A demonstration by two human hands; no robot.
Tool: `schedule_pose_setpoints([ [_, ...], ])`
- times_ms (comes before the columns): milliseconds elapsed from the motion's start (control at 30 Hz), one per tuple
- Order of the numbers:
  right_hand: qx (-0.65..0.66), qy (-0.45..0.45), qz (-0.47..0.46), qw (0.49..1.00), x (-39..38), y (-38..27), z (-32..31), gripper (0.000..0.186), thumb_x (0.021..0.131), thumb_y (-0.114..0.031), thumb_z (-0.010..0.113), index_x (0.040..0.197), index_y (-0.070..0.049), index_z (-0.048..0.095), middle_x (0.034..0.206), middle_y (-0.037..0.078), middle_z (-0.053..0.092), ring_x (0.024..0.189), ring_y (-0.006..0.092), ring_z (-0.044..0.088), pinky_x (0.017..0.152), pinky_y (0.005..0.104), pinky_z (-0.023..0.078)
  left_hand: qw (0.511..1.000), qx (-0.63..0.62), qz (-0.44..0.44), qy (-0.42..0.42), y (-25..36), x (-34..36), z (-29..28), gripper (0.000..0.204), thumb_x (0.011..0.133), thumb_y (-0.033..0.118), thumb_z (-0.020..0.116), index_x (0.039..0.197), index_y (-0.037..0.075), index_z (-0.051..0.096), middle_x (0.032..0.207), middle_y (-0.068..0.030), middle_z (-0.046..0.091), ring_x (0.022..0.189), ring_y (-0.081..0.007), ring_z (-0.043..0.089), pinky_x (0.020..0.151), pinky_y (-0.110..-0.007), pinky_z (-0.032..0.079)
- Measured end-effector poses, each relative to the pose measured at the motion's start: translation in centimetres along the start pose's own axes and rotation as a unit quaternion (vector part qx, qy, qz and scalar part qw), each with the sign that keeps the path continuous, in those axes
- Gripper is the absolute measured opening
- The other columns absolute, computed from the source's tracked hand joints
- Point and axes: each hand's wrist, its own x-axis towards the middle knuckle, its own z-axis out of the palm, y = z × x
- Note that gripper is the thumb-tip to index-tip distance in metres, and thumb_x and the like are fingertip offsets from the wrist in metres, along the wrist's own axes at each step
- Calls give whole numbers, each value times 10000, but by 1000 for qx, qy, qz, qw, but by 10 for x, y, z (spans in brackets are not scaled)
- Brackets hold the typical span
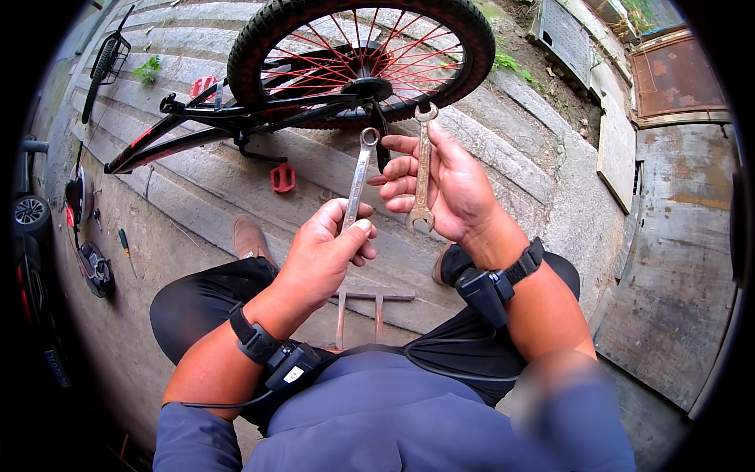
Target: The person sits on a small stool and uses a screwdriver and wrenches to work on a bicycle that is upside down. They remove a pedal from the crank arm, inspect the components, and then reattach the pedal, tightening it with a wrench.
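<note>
My left hand (324,245) is closed around the lower shank of a silver wrench (359,179), its ring end pointing up and away from me. In my right hand (450,179), a worn, rust-brown double open-end wrench (423,161) stands nearly upright, pinned by the thumb against loosely curled fingers. The two wrenches are apart, side by side. Just beyond them is a black bicycle frame (177,118) with a red-spoked wheel (409,55). The wheel's hub (367,88) lies close past the wrench tips. A red pedal (283,178) shows below the frame.
Stone steps lie under the bicycle. On the left are a screwdriver (124,242), a black object (96,269) whose kind I cannot tell, and a car wheel (31,211). A wooden frame piece (377,295) is between my legs. Weathered boards (668,252) line the right side.
</note>
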Motion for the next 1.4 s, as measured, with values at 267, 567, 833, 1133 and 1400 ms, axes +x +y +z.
schedule_pose_setpoints([
  [267,0,-31,7,1000,2,2,-5,635,1068,-519,268,1324,17,489,990,196,705,844,272,735,719,386,632,999,-43,-4,-16,1,1,-2,340,1052,271,497,1245,-5,545,961,-49,625,785,-110,609,688,-245,473],
  [567,-33,-5,13,999,2,3,0,629,1071,-503,295,1305,38,513,1003,193,699,829,271,733,712,390,630,997,-74,-6,-2,3,1,-3,404,1074,328,422,1253,-12,547,948,-65,630,780,-134,616,688,-263,477],
  [833,-58,36,17,998,1,8,7,603,1050,-505,387,1286,31,531,985,132,659,797,248,716,678,365,612,995,-98,-24,2,6,0,-4,381,1077,292,399,1245,-13,556,948,-88,642,775,-161,631,687,-286,495],
  [1133,-141,44,36,988,0,17,13,365,1044,-326,530,1180,6,595,828,24,646,622,113,635,540,259,532,990,-110,-77,-30,8,-2,-5,336,1051,240,428,1204,-1,604,942,-78,659,800,-181,649,702,-311,503],
  [1400,-171,61,24,983,3,22,9,221,987,-290,645,988,-77,586,772,-1,610,578,90,609,499,238,517,992,-88,-82,-44,9,-3,-4,351,1051,257,429,1214,10,617,933,-66,662,818,-173,642,709,-313,489],
])
